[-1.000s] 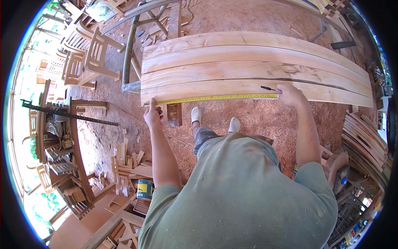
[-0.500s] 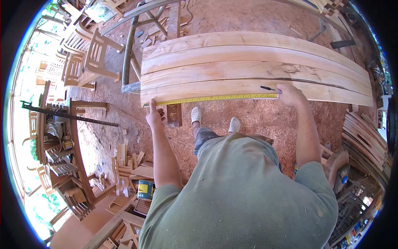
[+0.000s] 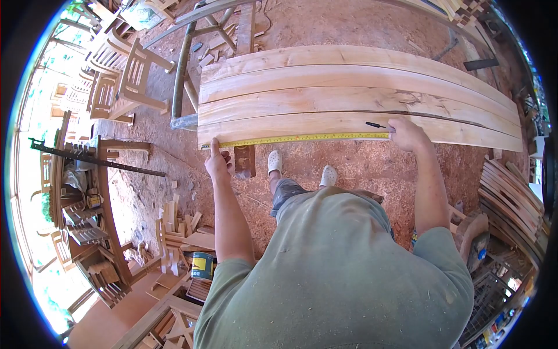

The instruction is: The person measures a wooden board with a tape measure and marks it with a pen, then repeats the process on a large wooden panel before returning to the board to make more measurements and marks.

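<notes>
Several pale wooden boards [image 3: 302, 100] lie side by side in front of me, a dark crack running along one seam. A yellow tape measure [image 3: 302, 138] stretches along the near edge of the closest board. My left hand [image 3: 218, 164] pinches its end at the board's left corner, thumb on top and fingers curled below. Farther right, my right hand [image 3: 408, 135] is closed around the other end of the tape; the case is hidden in the palm. A black pen [image 3: 375, 124] pokes out to the left from the same hand, over the board.
Wooden chairs [image 3: 125, 81] stand at the far left, near a metal frame [image 3: 181, 75]. A long dark perforated bar [image 3: 99, 158] juts over a wooden rack. Offcuts [image 3: 177, 224] and a tin can [image 3: 202, 264] sit at lower left. Stacked slats [image 3: 511, 195] lie at right.
</notes>
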